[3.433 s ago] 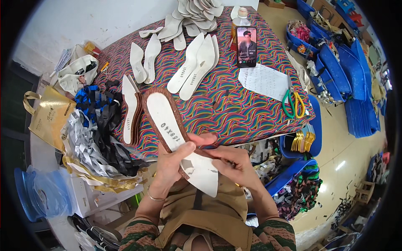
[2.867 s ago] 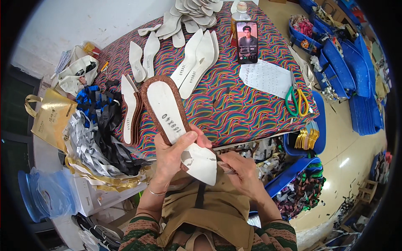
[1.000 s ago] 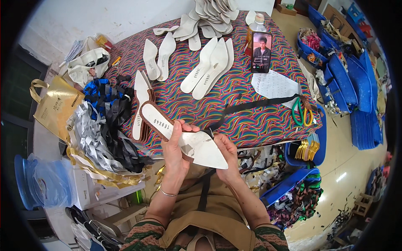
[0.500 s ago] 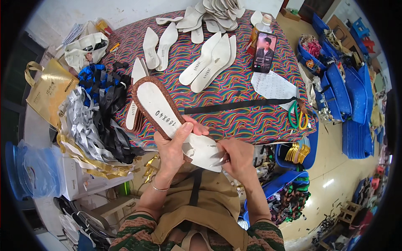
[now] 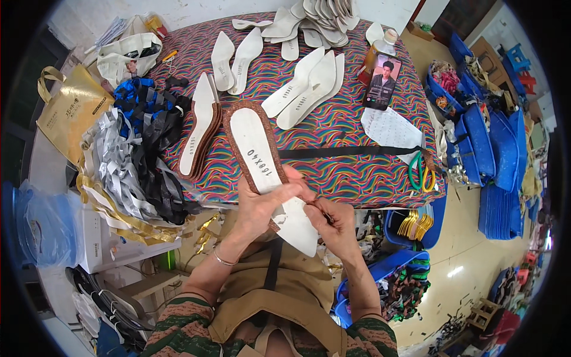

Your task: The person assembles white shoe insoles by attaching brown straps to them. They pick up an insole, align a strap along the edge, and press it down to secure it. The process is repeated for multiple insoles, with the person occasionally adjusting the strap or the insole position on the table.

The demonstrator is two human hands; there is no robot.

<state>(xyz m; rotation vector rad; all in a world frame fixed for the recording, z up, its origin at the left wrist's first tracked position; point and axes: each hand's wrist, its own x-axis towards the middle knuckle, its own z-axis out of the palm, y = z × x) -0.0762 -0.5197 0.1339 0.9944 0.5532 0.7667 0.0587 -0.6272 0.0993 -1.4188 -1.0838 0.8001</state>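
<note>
A pointed white insole with a brown glittery edge around its rounded end is tilted above the table's near edge. My left hand is closed around its middle, with the thumb across the white face. At the insole's right edge, my right hand is closed in a pinch beside my left fingertips. Whatever lies between those right fingers is hidden. The pointed end hangs below both hands. Left of it is a stack of brown-edged insoles. A black strap runs across the table behind my hands.
Scissors with green and yellow handles lie at the table's right edge. A phone leans on a bottle nearby. White insoles lie farther back. Silver strips hang at the left; blue bins stand at right.
The insole has turned more upright and shifted right with my left hand. My right hand has moved from near its pointed end up to its right edge, closer to my left hand.
</note>
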